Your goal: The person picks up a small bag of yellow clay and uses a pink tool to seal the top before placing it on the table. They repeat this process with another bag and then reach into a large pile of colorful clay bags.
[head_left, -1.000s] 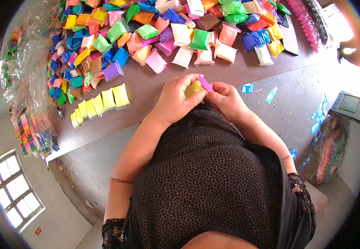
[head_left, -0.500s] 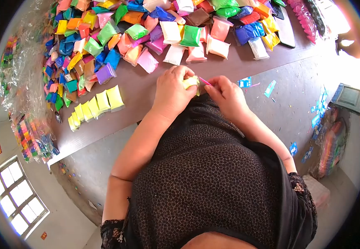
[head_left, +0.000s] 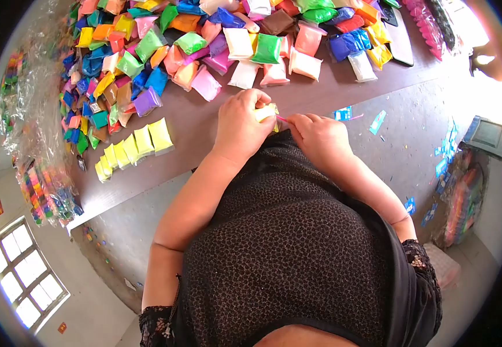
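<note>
My left hand (head_left: 240,120) is closed around a small pale yellow packet (head_left: 266,113) just over the table's near edge. Between the fingertips of my right hand (head_left: 323,136) is a thin pink stick (head_left: 282,118), whose far end meets the clear edge of that packet. My right-hand fingers are pinched together, and most of the stick is hidden behind them. To the left, several matching yellow packets (head_left: 143,141) lie in a slanting row on the dark table (head_left: 190,130).
A large heap of coloured packets (head_left: 190,43) covers the table's far side. Clear plastic bags (head_left: 43,127) hang at the left edge. A phone-like dark object (head_left: 400,41) lies at the back right. Blue wrapper scraps (head_left: 377,121) litter the floor.
My right hand has turned over and moved slightly right, its back now facing up. Less of the pink stick shows. My left hand keeps its hold on the yellow packet.
</note>
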A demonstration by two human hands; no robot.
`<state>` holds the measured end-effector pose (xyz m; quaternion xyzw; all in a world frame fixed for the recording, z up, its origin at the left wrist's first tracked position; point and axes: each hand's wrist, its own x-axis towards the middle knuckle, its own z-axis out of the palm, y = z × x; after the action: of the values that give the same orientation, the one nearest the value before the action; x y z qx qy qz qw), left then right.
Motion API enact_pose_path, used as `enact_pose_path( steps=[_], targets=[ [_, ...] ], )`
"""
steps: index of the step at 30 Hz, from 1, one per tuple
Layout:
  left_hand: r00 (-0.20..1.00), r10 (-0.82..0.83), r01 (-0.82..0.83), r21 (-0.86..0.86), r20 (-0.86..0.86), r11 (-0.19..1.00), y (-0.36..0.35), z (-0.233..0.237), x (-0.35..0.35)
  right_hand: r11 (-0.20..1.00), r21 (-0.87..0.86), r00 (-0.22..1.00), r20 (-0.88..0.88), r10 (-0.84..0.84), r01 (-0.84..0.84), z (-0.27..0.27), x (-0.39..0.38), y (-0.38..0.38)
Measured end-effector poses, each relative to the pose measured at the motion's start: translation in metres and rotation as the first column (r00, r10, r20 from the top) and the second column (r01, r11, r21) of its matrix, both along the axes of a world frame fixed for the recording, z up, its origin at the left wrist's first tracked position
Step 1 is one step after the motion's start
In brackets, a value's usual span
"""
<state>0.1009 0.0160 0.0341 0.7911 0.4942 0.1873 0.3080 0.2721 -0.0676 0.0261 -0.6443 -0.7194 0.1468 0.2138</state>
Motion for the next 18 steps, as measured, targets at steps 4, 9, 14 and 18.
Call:
enact_pose_path(
  steps=[4,9,14,18],
  targets=[
    [1.0,-0.003,0.003,0.014,0.012,1.0,0.0,-0.002,0.0,0.999,0.001,0.984,0.174,0.039,-0.039,0.0,-0.002,0.001],
    [1.0,0.004,-0.004,0.01,0.004,1.0,0.0,-0.002,0.0,0.992,0.002,0.959,0.256,0.123,-0.128,0.005,-0.003,0.005],
    [1.0,-0.002,0.002,0.009,0.013,1.0,0.0,-0.001,0.001,0.975,0.12,0.931,0.338,0.137,-0.187,0.006,-0.004,0.011],
    [1.0,0.013,-0.013,0.006,0.007,1.0,0.0,-0.001,0.002,0.985,0.062,0.933,0.334,0.134,-0.164,0.006,-0.005,0.012]
  ],
)
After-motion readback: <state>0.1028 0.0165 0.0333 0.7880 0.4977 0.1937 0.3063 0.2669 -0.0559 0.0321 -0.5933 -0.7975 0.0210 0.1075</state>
